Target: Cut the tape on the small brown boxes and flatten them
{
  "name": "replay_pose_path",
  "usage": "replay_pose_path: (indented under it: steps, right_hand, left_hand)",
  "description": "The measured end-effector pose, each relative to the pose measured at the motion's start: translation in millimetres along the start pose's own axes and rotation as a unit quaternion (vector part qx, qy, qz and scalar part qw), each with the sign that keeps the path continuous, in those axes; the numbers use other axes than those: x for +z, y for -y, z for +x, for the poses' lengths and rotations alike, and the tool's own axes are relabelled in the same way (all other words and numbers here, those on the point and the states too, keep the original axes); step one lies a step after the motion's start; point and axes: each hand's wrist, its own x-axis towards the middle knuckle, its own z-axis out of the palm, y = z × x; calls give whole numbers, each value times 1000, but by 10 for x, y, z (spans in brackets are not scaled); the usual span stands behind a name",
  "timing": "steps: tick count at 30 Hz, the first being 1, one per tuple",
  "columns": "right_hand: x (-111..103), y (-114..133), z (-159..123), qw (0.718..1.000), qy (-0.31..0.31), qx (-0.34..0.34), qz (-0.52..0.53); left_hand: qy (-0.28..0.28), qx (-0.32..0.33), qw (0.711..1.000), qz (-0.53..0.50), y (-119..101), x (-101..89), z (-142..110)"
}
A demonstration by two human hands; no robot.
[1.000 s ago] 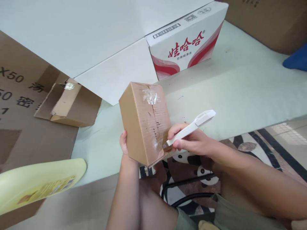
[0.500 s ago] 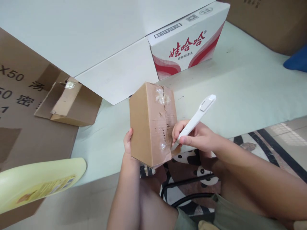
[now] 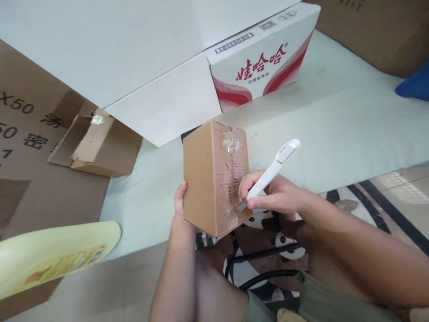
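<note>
A small brown cardboard box [image 3: 199,176] is held tilted over the table's front edge. My left hand [image 3: 180,199] grips its left side; the thumb shows and the other fingers are hidden behind it. Clear tape and a ragged seam run down the box's right-hand face. In my right hand [image 3: 268,192] is a white utility knife [image 3: 273,172], wrapped by closed fingers. Its blade end points down and touches the taped face near the lower right edge.
A white and red carton [image 3: 261,76] and a large white panel [image 3: 134,44] stand behind. An opened cardboard box [image 3: 114,147] sits at left, beside a big brown carton [image 3: 20,179]. A pale yellow bottle [image 3: 60,255] is in front, a blue object [image 3: 415,85] far right.
The box has shifted slightly right and down and turned a little. The knife has moved slightly left and down, its tip now further in on the taped face.
</note>
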Motion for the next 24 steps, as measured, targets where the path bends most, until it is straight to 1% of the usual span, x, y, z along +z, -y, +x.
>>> replay_pose_path:
  steps: [5,7,12,18,20,24]
  right_hand:
    - [-9,-2,10,999,-28,-18,3]
    - [-10,3,6,1000,-17,-10,-5]
    - [-1,10,2,999,33,7,-16]
    - [28,-2,10,998,45,11,-30]
    - [36,8,10,999,36,21,-33]
    - [44,23,22,999,-21,19,-27]
  left_hand:
    - [-2,2,1000,0,4,14,-13]
    - [2,4,1000,0,10,-2,-25]
    - [9,5,1000,9,29,-61,-63]
    - [4,-17,1000,10,34,-56,-102]
    - [5,-13,1000,9,31,-51,-91]
    - [7,12,1000,5,36,-16,-48]
